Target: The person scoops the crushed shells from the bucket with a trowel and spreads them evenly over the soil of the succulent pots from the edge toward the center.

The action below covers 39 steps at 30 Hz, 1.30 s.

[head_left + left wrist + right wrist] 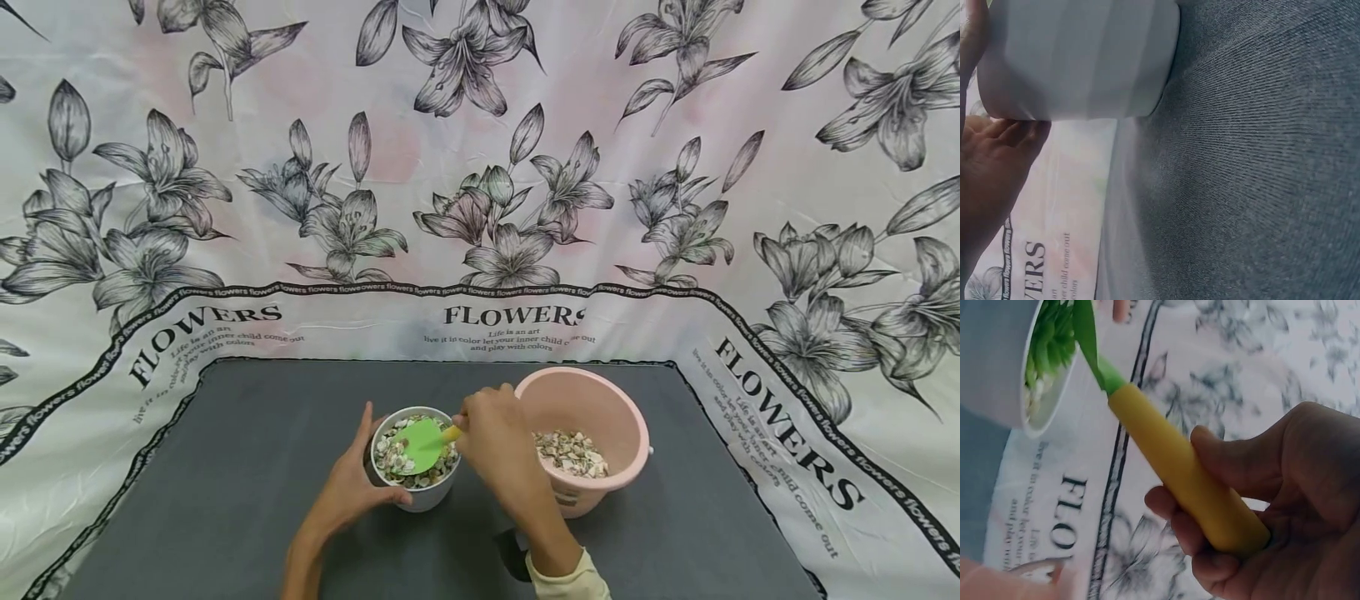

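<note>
A white pot filled with small pale stone chips stands on the grey tabletop. My left hand holds it from the left, thumb on the near side and fingers round the far side. In the left wrist view the fingers touch the pot's wall. My right hand grips the yellow handle of a small trowel, whose green blade lies over the chips inside the pot's rim. Green plant leaves show within the pot in the right wrist view; the blade hides them from the head view.
To the right of the pot stands a pink bucket, with more stone chips in its bottom. My right forearm passes in front of its left side. A flower-printed cloth rises behind and beside the grey tabletop.
</note>
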### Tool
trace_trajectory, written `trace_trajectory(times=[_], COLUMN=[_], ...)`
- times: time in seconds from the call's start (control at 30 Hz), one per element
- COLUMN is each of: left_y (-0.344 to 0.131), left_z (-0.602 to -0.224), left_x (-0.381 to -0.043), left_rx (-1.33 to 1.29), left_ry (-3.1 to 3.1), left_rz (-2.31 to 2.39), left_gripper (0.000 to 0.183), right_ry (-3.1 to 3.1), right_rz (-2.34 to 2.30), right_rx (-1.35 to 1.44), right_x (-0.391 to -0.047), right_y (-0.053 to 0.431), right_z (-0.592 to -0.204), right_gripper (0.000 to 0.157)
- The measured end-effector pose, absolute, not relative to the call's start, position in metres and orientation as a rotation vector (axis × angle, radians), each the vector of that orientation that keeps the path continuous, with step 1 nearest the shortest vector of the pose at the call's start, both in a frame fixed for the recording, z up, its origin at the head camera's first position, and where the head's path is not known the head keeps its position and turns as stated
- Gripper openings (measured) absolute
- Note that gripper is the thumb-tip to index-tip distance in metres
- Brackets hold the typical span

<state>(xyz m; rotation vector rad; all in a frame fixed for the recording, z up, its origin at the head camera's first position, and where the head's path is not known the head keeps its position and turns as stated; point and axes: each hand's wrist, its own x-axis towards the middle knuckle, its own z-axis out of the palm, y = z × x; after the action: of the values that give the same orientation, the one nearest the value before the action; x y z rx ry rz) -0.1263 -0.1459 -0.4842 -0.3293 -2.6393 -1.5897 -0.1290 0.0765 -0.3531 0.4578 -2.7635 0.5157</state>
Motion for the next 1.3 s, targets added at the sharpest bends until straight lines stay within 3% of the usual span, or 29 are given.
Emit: trace_trajectory(times=[0.2, 0.4, 0.73, 0.93, 1.13, 1.3], left_y=[-0.143, -0.140, -0.134, -0.131, -0.130, -0.129], left_z=[-0.487, -0.488, -0.484, -0.483, -0.482, -0.480], left_x=[-0.125, -0.124, -0.120, -0.118, -0.116, -0.111], left_rx=[-0.311, -0.299, -0.251, -0.203, -0.138, -0.029], left_ry=[-2.610, -2.597, -2.642, -2.643, -2.682, -2.692], left_rz=[-1.609, -1.542, -1.348, -1.346, -1.358, -1.341], left_gripper=[0.150, 0.151, 0.145, 0.139, 0.134, 0.131], right_ry=[-2.689, -2.622, -2.525, -2.437, -2.321, -2.242], right_rz=[0.141, 0.047, 0.139, 0.214, 0.450, 0.675], right_rx=[0.436, 0.414, 0.455, 0.424, 0.368, 0.272], right_x=[-0.125, -0.124, -0.117, -0.119, -0.122, -0.121], right_y=[0.054, 0.048, 0.051, 0.059, 0.078, 0.109], right_z=[-0.350, -0.348, -0.344, -0.348, -0.347, -0.329], right_gripper=[0.019, 0.023, 0.025, 0.017, 0.007, 0.009])
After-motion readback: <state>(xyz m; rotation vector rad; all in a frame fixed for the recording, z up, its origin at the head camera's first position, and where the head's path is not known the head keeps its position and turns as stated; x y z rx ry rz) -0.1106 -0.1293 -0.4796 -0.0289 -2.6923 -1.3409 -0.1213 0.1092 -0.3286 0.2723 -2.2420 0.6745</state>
